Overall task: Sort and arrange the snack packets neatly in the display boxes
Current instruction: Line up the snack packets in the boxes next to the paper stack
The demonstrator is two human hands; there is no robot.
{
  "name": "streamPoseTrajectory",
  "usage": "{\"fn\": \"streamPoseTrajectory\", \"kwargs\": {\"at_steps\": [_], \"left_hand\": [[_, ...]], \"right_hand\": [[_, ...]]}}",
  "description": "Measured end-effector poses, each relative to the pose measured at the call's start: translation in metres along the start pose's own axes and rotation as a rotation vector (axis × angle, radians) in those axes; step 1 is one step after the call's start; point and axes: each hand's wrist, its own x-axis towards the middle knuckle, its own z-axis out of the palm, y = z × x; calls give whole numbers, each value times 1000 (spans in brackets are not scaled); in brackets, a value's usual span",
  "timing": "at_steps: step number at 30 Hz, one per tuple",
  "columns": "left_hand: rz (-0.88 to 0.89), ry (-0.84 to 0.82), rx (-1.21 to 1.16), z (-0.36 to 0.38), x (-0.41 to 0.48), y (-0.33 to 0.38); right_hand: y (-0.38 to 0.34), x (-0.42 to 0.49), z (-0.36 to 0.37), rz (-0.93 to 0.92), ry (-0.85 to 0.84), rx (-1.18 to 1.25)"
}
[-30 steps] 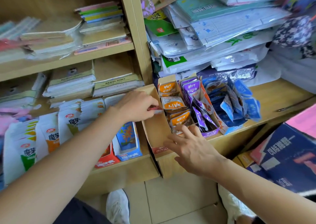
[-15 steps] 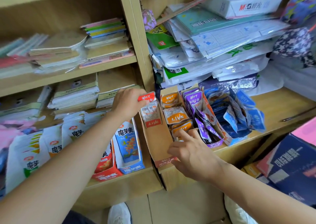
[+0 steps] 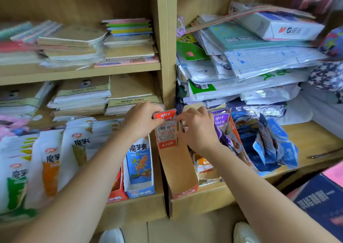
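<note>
Lower centre of the frame: a brown display box [image 3: 179,170] juts off the shelf edge [image 3: 213,198], its left lane bare cardboard. A few orange packets [image 3: 204,165] lie low in the lane to its right. To the left stands a blue-and-white box [image 3: 138,189] of taller pouches.

Above the box's far end, at mid-frame, the left hand [image 3: 141,121] pinches the top corner of a red packet [image 3: 165,129], thumb and fingers closed on the seal. The packet hangs upright, barcode side to the camera and the printing at its foot upside down, over the bare lane. The right hand [image 3: 197,131] has its fingers curled at the packet's right edge. Whether they grip the packet or the box's divider cannot be told.

The step appears to be seating this packet in the bare lane. Done well, that likely means turning it so the printed face looks out like its neighbours, then sliding it down flat against the back wall. The other hand should steady the cardboard so the overhanging box does not tip.

Just right of the hands, purple packets [image 3: 221,121] stand in the next lane. Beyond them, blue packets [image 3: 269,142] slump in a loose heap, seemingly unsorted. Paper stacks [image 3: 259,61] fill the upper right.
</note>
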Motion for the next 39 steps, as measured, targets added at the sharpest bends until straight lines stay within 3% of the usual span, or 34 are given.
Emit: {"fn": "streamPoseTrajectory", "kwargs": {"at_steps": [8, 14, 19, 34, 39], "left_hand": [[38, -39, -138, -3, 3, -16], [-49, 14, -181, -8, -2, -19], [-83, -32, -66, -8, -4, -11], [-84, -40, -101, -8, -7, -3], [-103, 226, -279, -29, -14, 3]], "right_hand": [[-11, 19, 19, -97, 63, -87], [-1, 10, 0, -259, -151, 83], [8, -15, -42, -133, -89, 253], [24, -32, -64, 102, 56, 463], [22, -33, -72, 129, 102, 653]]}}
